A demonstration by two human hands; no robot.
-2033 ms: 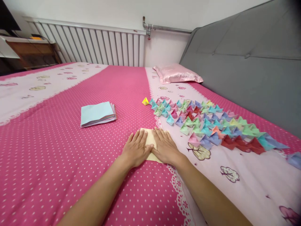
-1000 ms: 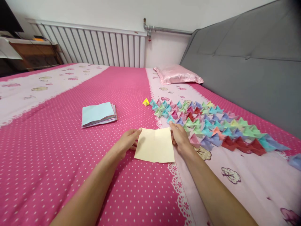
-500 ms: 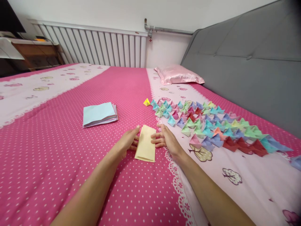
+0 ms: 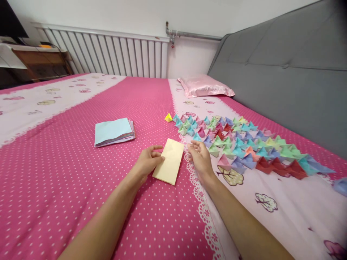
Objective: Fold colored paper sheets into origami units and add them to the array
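A folded sheet of pale yellow paper (image 4: pixel 170 160) is tilted between my hands, just above or on the pink dotted bedspread (image 4: pixel 159 224). My left hand (image 4: pixel 149 160) grips its left edge, thumb on top and the other fingers partly hidden behind it. On the other side, my right hand (image 4: pixel 200 157) is apart from the paper, its fingers loosely curled and spread, with nothing in them. Beyond that hand stand many small folded paper boats (image 4: pixel 227 142) in several colours. A bright yellow one (image 4: pixel 168 117) stands at their far left end.
A stack of coloured paper sheets (image 4: pixel 114 131), light blue on top, lies to the left. At the back are a pink pillow (image 4: pixel 204 86), a white radiator (image 4: pixel 108 52) and a pipe with a valve (image 4: pixel 172 38). A grey padded headboard (image 4: pixel 287 61) rises on the right.
The yellow paper has turned clockwise and its lower flap no longer gapes. My left hand has closed on its edge, while my right hand has come off it and moved right.
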